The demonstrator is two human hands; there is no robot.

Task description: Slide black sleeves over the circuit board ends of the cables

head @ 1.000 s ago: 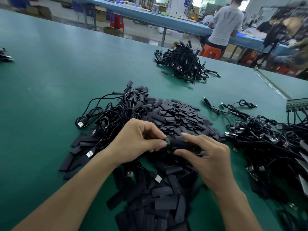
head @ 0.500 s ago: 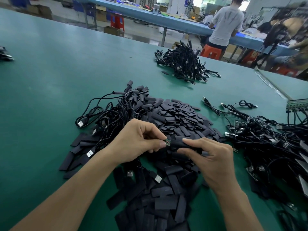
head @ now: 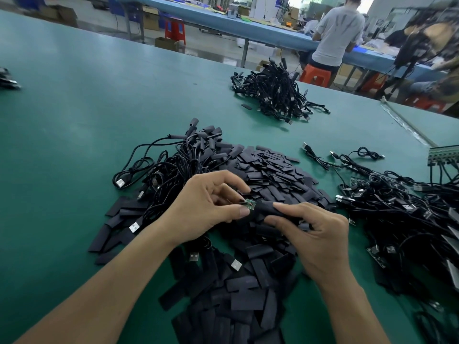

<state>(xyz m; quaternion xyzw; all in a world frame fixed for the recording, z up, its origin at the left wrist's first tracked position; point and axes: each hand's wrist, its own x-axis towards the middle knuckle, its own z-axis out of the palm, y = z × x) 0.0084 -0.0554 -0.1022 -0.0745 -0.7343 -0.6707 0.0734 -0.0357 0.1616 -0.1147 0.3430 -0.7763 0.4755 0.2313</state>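
Both my hands meet above a heap of loose sleeves (head: pixel 268 170) on the green table (head: pixel 74 108). My left hand (head: pixel 206 207) pinches a small circuit board (head: pixel 249 204). My right hand (head: pixel 315 234) curls round one black sleeve (head: pixel 267 209), and the board's tip pokes from the sleeve's left mouth. Tangled cables (head: pixel 397 209) lie to the right.

- A factory assembly hall: one long green worktable (head: pixel 74 115) fills most of the view.
- Heaped on it are loose black sleeves (head: pixel 248 306) and tangled bundles of black USB cables (head: pixel 273 90).
- Beyond its far edge stands a long blue bench (head: pixel 223 24), with a person (head: pixel 335 33) working there.
- An orange stool (head: pixel 315 75) and cardboard boxes (head: pixel 150 19) stand on the floor between the two.
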